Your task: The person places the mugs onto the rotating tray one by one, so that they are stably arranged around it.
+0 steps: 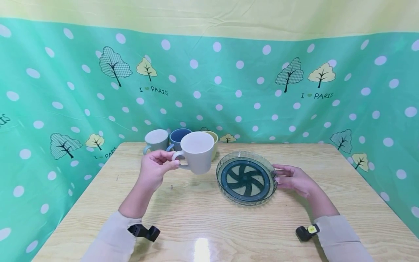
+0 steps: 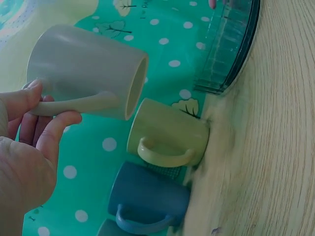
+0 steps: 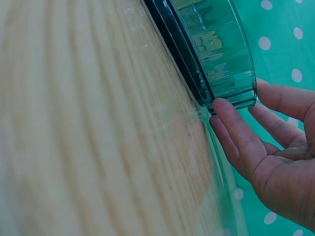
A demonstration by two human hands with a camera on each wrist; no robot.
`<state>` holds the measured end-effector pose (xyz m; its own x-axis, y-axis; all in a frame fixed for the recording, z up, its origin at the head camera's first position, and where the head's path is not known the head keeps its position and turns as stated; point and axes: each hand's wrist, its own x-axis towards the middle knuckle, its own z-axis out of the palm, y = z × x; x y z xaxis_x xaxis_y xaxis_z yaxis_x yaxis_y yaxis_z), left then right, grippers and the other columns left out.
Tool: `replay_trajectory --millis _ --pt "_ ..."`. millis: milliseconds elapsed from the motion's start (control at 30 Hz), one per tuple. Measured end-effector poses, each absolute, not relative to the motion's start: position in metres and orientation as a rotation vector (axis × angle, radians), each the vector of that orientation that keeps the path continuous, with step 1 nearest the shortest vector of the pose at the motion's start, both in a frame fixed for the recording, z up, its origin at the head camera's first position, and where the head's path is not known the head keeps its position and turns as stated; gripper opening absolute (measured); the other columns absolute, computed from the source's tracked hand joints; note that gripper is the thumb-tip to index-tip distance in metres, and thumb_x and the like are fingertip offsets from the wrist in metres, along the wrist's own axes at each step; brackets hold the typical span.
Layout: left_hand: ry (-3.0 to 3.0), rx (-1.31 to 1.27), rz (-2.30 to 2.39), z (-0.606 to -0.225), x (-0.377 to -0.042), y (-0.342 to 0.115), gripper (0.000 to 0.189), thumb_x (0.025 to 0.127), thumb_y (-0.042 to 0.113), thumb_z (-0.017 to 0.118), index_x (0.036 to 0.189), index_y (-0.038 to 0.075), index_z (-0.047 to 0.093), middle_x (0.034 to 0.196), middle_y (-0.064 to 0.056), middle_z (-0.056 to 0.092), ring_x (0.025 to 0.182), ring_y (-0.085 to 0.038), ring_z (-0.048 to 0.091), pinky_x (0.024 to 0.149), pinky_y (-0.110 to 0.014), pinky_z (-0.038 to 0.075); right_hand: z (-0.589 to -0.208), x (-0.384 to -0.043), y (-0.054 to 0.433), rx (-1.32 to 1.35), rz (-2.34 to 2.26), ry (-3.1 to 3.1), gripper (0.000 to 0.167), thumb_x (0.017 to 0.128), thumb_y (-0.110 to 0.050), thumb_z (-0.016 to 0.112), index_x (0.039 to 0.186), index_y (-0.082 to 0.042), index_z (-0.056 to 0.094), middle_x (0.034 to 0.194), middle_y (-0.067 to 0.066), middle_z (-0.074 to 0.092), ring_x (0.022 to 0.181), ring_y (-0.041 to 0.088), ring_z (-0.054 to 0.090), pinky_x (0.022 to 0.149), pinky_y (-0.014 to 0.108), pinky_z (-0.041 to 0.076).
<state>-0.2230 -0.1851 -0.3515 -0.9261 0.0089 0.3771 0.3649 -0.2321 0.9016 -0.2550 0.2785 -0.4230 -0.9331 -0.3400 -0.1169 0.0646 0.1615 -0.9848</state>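
Note:
My left hand [image 1: 155,167] grips a pale grey-white mug [image 1: 198,154] by its handle, thumb and fingers closing on it. The mug hangs above the table, upright in the head view, with its wide mouth facing up. My right hand [image 1: 296,179] touches the right side of a round, clear, high-walled turntable tray [image 1: 244,199] with a dark pinwheel-patterned base. In the right wrist view its fingers [image 3: 241,130] are extended and spread at the tray's wall and bottom edge. No mug stands in the tray.
Along the table's back edge stand a pale grey-green mug [image 1: 155,140], a blue mug [image 2: 147,191] and a yellow mug [image 2: 170,132], partly behind the held one. A green dotted curtain [image 1: 239,83] hangs behind the wooden table [image 1: 209,222].

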Motion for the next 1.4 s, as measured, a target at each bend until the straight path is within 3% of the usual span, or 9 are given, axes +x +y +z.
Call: replay_trajectory --millis 367,667,833,1200,1300,1400 --pt "-1.832 -0.438 -2.247 -0.350 -0.226 -0.172 0.035 0.076 -0.023 0.068 0.084 0.010 0.074 0.080 -0.003 0.071 0.073 -0.012 0.066 0.066 -0.027 0.061 -0.422 -0.253 0.278 -0.252 -1.837 2.125 0.071 0.090 0.003 0.062 0.149 0.008 0.023 0.146 0.039 0.027 0.121 0.037 0.053 0.093 0.040 0.055" --pt "-1.885 -0.406 -2.233 -0.352 -0.228 -0.161 0.022 0.073 -0.021 0.071 0.092 -0.010 0.070 0.078 -0.003 0.070 0.071 -0.013 0.065 0.066 -0.027 0.061 -0.423 -0.252 0.279 -0.245 -1.848 2.120 0.071 0.090 0.003 0.062 0.149 0.009 0.023 0.145 0.040 0.028 0.119 0.035 0.054 0.093 0.040 0.055" --pt "-1.945 -0.398 -2.211 -0.354 -0.233 -0.156 0.024 0.074 -0.019 0.073 0.096 -0.019 0.064 0.079 -0.002 0.071 0.073 -0.013 0.065 0.068 -0.026 0.061 -0.423 -0.253 0.279 -0.245 -1.849 2.126 0.071 0.090 0.003 0.063 0.149 0.009 0.023 0.145 0.040 0.028 0.119 0.035 0.054 0.092 0.040 0.055" --pt "-1.924 -0.385 -2.254 -0.356 -0.239 -0.140 0.024 0.072 -0.020 0.073 0.085 0.001 0.072 0.080 -0.009 0.071 0.072 -0.013 0.064 0.066 -0.026 0.061 -0.423 -0.254 0.278 -0.268 -1.844 2.123 0.070 0.091 0.003 0.061 0.149 0.009 0.023 0.145 0.040 0.028 0.119 0.035 0.054 0.092 0.040 0.055" --pt "-1.924 -0.382 -2.263 -0.357 -0.241 -0.136 0.025 0.072 -0.020 0.073 0.084 0.001 0.072 0.083 -0.015 0.070 0.072 -0.013 0.064 0.066 -0.025 0.061 -0.422 -0.253 0.278 -0.268 -1.844 2.122 0.070 0.091 0.003 0.061 0.149 0.009 0.023 0.145 0.040 0.028 0.119 0.035 0.054 0.092 0.040 0.055" --pt "-1.950 -0.362 -2.254 -0.356 -0.243 -0.133 0.023 0.073 -0.019 0.074 0.084 0.002 0.072 0.083 -0.013 0.071 0.073 -0.013 0.064 0.067 -0.025 0.061 -0.421 -0.253 0.277 -0.266 -1.843 2.125 0.070 0.091 0.003 0.061 0.149 0.009 0.023 0.145 0.040 0.028 0.119 0.035 0.054 0.092 0.040 0.055"
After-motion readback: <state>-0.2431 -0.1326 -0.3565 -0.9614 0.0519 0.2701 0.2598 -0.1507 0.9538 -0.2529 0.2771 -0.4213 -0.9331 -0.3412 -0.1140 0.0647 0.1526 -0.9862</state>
